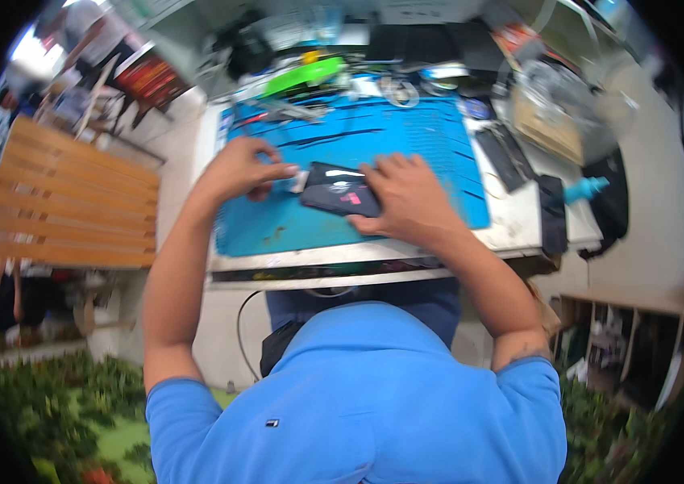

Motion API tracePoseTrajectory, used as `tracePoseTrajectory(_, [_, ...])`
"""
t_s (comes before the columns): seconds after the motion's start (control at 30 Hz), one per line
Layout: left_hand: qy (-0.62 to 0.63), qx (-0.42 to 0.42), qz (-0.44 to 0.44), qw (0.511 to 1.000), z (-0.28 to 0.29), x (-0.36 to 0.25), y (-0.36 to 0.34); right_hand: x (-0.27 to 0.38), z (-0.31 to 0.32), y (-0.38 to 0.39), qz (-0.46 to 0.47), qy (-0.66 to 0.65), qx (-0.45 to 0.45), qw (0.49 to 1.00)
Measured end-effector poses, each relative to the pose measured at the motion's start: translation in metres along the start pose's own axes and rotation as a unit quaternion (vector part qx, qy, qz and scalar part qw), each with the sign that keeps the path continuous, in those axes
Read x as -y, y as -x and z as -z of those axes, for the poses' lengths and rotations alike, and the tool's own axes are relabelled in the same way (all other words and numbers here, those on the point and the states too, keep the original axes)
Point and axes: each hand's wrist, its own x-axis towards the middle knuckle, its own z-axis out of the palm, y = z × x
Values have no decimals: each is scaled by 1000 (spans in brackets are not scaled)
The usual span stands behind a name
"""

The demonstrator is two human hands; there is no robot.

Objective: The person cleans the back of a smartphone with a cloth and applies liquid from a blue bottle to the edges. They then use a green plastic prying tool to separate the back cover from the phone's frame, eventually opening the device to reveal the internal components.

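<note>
The blue shirt collar (358, 355) is nearest; the dark phone (342, 196) is pressed flat on the blue mat (406, 145) by the spread right hand (410, 198); at nine o'clock a small pale tool (300, 179) is pinched by the left hand (239, 171); prying is best kept shallow.

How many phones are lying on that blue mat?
1. A dark phone lies mid-mat on the blue mat, under the right hand; the left hand pinches a small tool at its left end. Clutter behind may hide others.
</note>
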Motion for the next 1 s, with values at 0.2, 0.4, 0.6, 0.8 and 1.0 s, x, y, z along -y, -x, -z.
tracePoseTrajectory(0.2, [49,-102,-35,993,15,2,14,-16,8,10,15,-2,-166,986])
tracePoseTrajectory(0.4, [123,-142,-62,980,21,28,54,-59,78,107,-206,15,-501,840])
tracePoseTrajectory(0.6, [160,-166,-116,966,14,16,62,-183,109,175,-506,85,-372,774])
tracePoseTrajectory(0.8, [178,-167,-157,957,1,0,66,-229,101,192,-469,-4,-279,838])
tracePoseTrajectory(1.0, [173,-218,-240,930,-11,3,90,-108,137,145,-390,-45,-412,822])
